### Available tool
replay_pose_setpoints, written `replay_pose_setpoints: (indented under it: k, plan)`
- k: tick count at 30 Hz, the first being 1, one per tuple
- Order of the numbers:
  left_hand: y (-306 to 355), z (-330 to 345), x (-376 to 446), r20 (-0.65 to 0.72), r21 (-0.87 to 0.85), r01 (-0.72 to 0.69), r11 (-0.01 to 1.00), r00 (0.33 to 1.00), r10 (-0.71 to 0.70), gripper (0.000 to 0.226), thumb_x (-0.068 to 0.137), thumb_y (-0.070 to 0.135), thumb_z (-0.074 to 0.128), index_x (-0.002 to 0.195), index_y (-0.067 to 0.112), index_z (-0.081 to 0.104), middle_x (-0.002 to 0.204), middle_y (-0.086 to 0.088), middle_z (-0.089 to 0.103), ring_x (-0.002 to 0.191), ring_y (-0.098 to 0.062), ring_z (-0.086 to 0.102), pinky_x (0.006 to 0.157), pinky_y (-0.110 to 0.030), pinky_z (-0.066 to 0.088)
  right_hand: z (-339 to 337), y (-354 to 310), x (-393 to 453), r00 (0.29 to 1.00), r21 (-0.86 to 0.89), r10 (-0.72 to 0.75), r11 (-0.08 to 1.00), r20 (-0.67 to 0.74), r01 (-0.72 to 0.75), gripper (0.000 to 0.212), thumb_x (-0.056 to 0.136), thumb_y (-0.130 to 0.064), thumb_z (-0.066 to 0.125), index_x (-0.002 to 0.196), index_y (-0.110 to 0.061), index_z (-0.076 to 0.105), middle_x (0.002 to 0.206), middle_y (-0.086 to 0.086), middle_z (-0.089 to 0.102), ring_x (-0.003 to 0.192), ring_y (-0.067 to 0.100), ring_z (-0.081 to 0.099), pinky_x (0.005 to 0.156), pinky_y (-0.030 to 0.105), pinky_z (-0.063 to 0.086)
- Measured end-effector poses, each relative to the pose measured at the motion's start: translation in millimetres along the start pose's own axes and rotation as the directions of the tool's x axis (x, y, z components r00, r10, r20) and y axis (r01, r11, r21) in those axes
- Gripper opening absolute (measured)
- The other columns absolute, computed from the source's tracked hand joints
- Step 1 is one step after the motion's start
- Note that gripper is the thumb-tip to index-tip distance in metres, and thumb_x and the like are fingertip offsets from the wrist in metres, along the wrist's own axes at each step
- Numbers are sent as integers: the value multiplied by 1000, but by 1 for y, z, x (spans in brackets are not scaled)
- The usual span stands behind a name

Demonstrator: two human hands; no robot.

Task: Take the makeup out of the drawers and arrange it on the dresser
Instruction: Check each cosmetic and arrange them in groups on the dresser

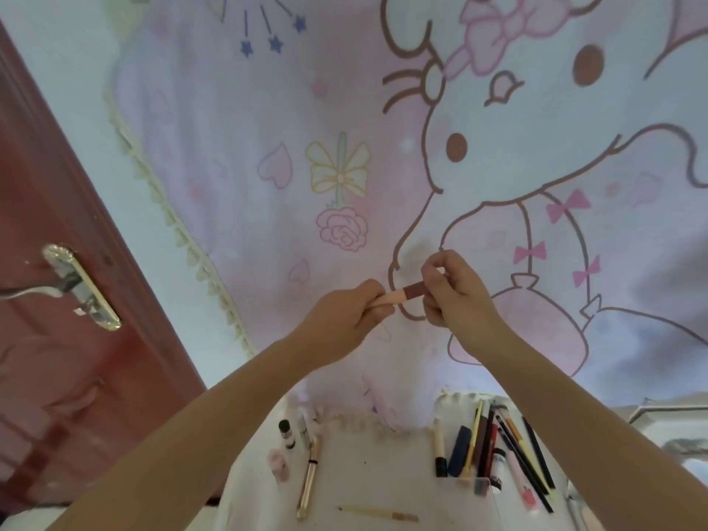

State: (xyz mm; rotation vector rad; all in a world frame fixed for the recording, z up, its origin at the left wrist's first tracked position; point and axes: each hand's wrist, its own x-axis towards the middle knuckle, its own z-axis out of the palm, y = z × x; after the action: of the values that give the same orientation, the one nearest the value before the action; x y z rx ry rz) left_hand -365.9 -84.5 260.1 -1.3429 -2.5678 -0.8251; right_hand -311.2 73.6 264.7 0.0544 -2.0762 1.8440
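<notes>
Item 1: slim pale-pink makeup tube with a reddish-brown section (402,293), held up in the air in front of the cartoon-printed pink wall cloth (306,147), well above the white dresser top (364,469). The left hand (344,320) curls round its pink end; the right hand (456,293) pinches the reddish-brown end between thumb and fingertips. A grip at both ends suggests the cap is being pulled off or pressed on, or the shade checked; I cannot tell which

Item 2: group at 7 o'clock from the hands, laid on the dresser top: small dark-capped bottle (286,433), pale pink scrunchie-like piece (279,463), long rose-gold pen-shaped stick (308,479). They look sorted as one cluster

Item 3: group at 5 o'clock: bundle of dark and yellow pencils and liners (513,450), lying roughly parallel, with a navy oblong case (459,450) and a cream tube with a black cap (440,452) just beside them; like kept with like, it seems. A clear plastic holder (481,486) sits at their near ends

Item 4: thin cream brush (379,514) at 6 o'clock, lying apart

Item 5: red-brown door with brass handle (80,289), 9 o'clock

Status: arranging appears well under way; item 1 not yet set down
</notes>
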Motion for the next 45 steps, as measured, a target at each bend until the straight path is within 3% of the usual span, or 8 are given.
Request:
replay_pose_setpoints:
  k: [6, 13, 17, 21, 33, 36, 39, 45]
  plan:
    - [2, -21, 12, 172, -275, 115, 955, 983, -69, 28, 94, 27, 42, 66, 28, 40, 53, 12, 39, 40, 2, 40, 43, -5, 32, -8, -2, 9, 988, -132, -138, 981, 64, 146, 27, 95, -8, 35, 78, -27, 44, 35, -9, 39, 32, 1, 30, 36, 15, 25]
    - [4, -34, 19, 437, -679, 375, 630, 897, -63, 34, 97, 25, 29, 67, 16, 42, 47, 13, 31, 40, -3, 27, 39, -14, 32, -15, -30, 16, 941, -366, -294, 868, 166, 336, 30, 93, -5, 38, 81, -33, 39, 46, -12, 38, 39, 5, 35, 42, 17, 29]
    - [6, -48, 31, 181, -157, 91, 983, 981, -61, 32, 97, 25, 34, 65, 26, 37, 62, 9, 38, 53, -3, 39, 52, -10, 37, -21, -43, 22, 956, -396, -159, 884, 247, 249, 26, 95, -9, 36, 83, -29, 45, 57, -8, 51, 46, 1, 49, 47, 14, 39]
    - [6, -55, 32, 11, 277, -17, 961, 1000, 15, 33, 96, 34, 33, 64, 29, 24, 65, 12, 30, 57, -4, 29, 49, -17, 22, -21, -40, 27, 971, -374, 44, 926, 233, 47, 41, 98, -28, 27, 75, -13, 57, 39, -8, 49, 34, 5, 40, 38, 14, 33]
    - [6, -72, 48, -101, 199, -77, 977, 990, 99, 23, 96, 19, 38, 91, 5, 55, 81, -1, 45, 76, -16, 40, 63, -22, 24, -29, -51, 40, 973, -126, -135, 979, 188, 161, 19, 90, -5, 47, 89, -22, 55, 83, 3, 65, 71, 5, 63, 59, 17, 51]
    - [5, -70, 49, -143, 189, -65, 980, 985, 93, 25, 96, 19, 38, 93, 2, 57, 87, -8, 54, 82, -20, 46, 70, -24, 31, -28, -51, 42, 991, -210, 14, 978, 137, 15, 32, 95, -33, 34, 82, -18, 59, 56, -1, 60, 42, 6, 53, 42, 18, 41]
    - [5, -66, 48, -120, 167, -41, 985, 991, 62, 24, 96, 18, 36, 96, 3, 54, 93, -11, 57, 87, -24, 49, 76, -28, 37, -29, -45, 43, 995, -293, -16, 955, 101, 46, 34, 96, -25, 36, 72, -13, 57, 38, -7, 48, 32, 5, 39, 42, 20, 35]
    - [3, -68, 49, -92, 145, -21, 989, 995, 35, 24, 97, 16, 34, 97, 2, 53, 85, -3, 48, 78, -18, 43, 64, -22, 28, -36, -46, 45, 979, -39, -97, 994, 181, 106, 30, 87, 0, 50, 101, -25, 56, 88, -1, 67, 79, 9, 66, 61, 20, 54]
